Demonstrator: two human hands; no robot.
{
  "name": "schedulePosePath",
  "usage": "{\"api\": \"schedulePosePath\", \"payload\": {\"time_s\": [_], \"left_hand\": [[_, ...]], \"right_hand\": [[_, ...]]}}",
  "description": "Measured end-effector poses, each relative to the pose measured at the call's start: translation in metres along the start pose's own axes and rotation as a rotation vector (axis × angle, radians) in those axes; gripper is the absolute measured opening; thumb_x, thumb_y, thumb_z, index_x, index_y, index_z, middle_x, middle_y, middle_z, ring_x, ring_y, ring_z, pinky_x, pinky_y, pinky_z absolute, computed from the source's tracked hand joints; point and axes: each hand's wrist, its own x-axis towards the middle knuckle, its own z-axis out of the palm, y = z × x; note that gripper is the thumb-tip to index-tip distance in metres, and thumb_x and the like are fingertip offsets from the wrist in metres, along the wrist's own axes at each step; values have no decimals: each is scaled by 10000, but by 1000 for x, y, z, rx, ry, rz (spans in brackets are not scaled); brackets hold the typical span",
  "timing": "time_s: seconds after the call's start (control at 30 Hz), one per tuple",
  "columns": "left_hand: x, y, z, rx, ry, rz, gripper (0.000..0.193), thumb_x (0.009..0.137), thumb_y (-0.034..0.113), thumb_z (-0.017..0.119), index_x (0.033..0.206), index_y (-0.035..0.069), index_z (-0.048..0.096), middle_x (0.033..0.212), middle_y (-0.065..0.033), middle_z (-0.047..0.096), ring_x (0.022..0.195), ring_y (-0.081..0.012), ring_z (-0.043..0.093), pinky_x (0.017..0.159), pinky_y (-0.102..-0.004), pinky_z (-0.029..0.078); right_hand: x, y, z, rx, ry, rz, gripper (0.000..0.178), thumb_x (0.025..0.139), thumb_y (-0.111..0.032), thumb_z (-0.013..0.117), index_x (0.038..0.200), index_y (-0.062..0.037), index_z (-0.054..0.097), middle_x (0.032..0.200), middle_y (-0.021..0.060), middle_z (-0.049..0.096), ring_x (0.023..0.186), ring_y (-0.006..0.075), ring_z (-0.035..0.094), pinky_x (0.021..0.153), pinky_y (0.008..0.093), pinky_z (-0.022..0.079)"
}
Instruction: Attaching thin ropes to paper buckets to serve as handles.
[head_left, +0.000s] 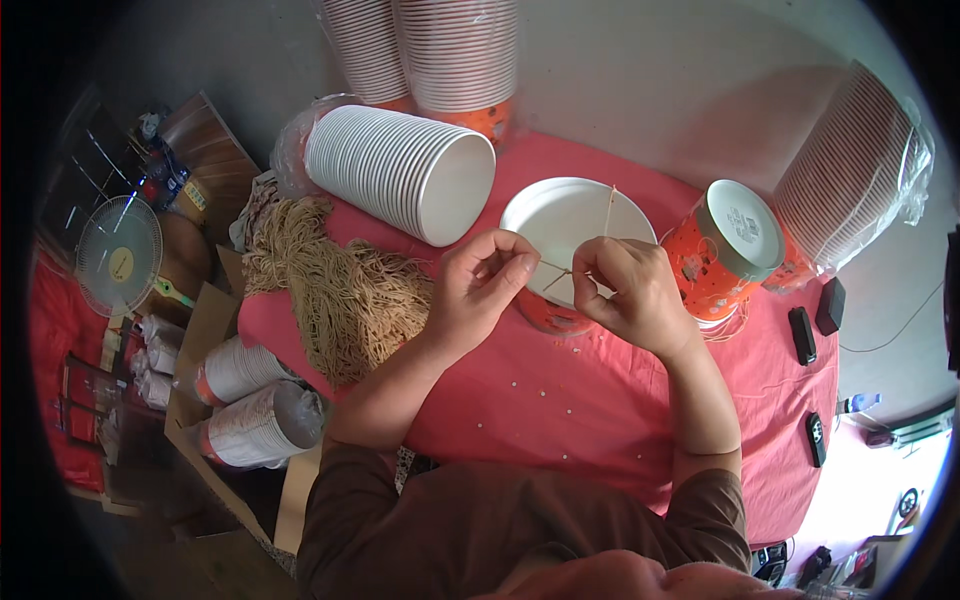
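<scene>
Both hands are up over the table in front of an open white-rimmed paper bucket (528, 200) with an orange printed side. A thin tan string (555, 267) runs between them, with what looks like a small knot or crossing near the right hand. My left hand (480, 290) is closed, pinching one end between thumb and forefinger. My right hand (640, 295) is also closed on the string, its fingers curled in. One strand (611, 210) sticks up above the right hand, across the bucket's mouth. A thick heap of similar tan strings (345, 295) lies left of my left forearm.
A stack of white paper buckets (385, 170) lies sideways behind the heap; taller stacks (460, 60) stand beyond. An upturned orange bucket (715, 250) and a wrapped stack (850, 170) are at right. Black objects (803, 336) lie near the right edge. An open carton (210, 380) stands lower left.
</scene>
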Motion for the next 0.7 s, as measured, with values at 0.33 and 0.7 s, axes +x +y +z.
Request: {"api": "schedulePosePath", "payload": {"time_s": [0.33,0.7], "left_hand": [[3,0,-4,224,-53,35,42,904,7,664,942,3,646,826,35,594,688,0,481,608,-175,390],[2,6,10,404,-66,416,141,837,22,736,964,33,675,988,-48,641,842,-130,597,542,-224,470]], "right_hand": [[0,2,-7,39,7,49,172,773,27,673,877,-35,551,634,92,603,552,265,629,517,370,484],[2,-16,-8,10,-74,-18,182,782,-20,704,879,-42,552,703,70,632,605,279,638,558,394,500]]}}
